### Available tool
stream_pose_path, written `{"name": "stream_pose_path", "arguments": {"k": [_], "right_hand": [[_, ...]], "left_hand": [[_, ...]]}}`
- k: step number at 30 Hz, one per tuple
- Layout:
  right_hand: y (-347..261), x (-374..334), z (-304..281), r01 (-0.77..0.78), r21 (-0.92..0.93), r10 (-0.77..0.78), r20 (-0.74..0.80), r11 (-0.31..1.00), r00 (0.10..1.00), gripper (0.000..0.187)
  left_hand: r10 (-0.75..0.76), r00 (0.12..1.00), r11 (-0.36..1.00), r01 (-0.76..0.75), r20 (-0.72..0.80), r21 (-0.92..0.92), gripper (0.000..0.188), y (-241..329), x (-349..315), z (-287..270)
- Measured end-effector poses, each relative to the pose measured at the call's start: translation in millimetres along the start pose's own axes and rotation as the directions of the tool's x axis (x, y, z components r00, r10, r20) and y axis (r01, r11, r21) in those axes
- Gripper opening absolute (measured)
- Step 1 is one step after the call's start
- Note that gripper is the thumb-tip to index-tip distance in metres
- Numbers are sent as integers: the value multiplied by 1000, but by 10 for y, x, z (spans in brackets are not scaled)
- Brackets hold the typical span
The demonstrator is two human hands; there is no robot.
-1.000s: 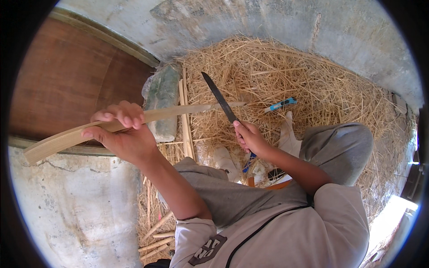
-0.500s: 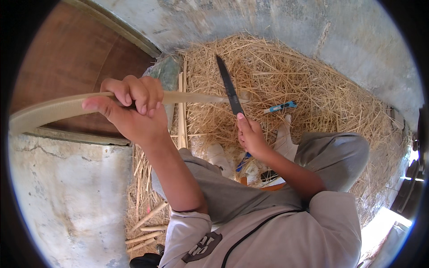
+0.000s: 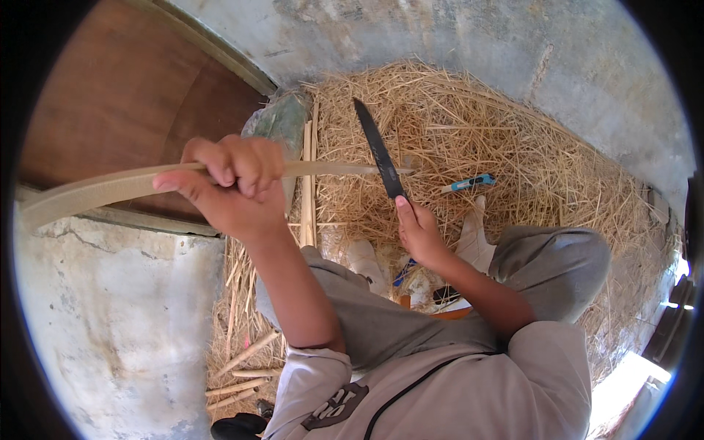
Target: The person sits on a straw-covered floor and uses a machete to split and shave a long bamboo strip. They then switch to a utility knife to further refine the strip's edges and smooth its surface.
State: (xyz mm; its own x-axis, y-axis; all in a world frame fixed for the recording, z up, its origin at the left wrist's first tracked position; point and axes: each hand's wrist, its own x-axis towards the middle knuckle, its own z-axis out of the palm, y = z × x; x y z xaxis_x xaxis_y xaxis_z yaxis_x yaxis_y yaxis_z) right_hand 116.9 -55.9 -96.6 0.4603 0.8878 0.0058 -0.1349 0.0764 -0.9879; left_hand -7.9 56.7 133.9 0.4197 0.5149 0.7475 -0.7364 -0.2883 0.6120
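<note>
A long, pale, flat strip that looks like bamboo [image 3: 92,193] runs across the left half of the view. My left hand [image 3: 246,187] is closed around it, its thumb stretched along the strip and its fingers slightly blurred. In my right hand [image 3: 422,233] is a knife [image 3: 376,150] with a long dark blade, its tip pointing away from me. The blade crosses the strip's narrow right end; whether the edge touches it I cannot tell. The knife's handle is mostly hidden in my grip.
Straw-like shavings [image 3: 528,154] cover the floor, with a blue utility knife [image 3: 469,183] on them. Long pale slats [image 3: 308,191] lie near a greenish bag [image 3: 282,121]. Cut sticks [image 3: 246,353] lie lower left. Walls [image 3: 132,315] and a brown door panel [image 3: 110,95] stand close.
The view has shifted slightly, so the surroundings sit a little lower and further right. My left hand has drawn a little closer to the knife blade. Both grips stay the same.
</note>
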Motion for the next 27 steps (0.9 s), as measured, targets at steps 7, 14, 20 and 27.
{"name": "stream_pose_path", "arguments": {"k": [7, 14, 20, 27], "right_hand": [[-1058, -60, -304, -103, 121, 107, -25, 987, 994, 41], [-128, -121, -11, 240, -195, -263, -104, 951, 959, 43], [-707, -31, -231, -12, -235, 30, 75, 972, 997, 50], [-40, -139, -15, 450, 259, -371, -302, 855, 878, 50]], "left_hand": [[24, 997, 1000, -23, -78, 18, 61, 62, -59, -114], [-5, 998, 1000, 5, -62, 1, 62, -23, 0, 52], [-16, 999, 999, 17, -45, 32, 59, -1, -23, -40], [-23, 998, 999, 25, -54, 27, 61, -74, 28, 110]]}}
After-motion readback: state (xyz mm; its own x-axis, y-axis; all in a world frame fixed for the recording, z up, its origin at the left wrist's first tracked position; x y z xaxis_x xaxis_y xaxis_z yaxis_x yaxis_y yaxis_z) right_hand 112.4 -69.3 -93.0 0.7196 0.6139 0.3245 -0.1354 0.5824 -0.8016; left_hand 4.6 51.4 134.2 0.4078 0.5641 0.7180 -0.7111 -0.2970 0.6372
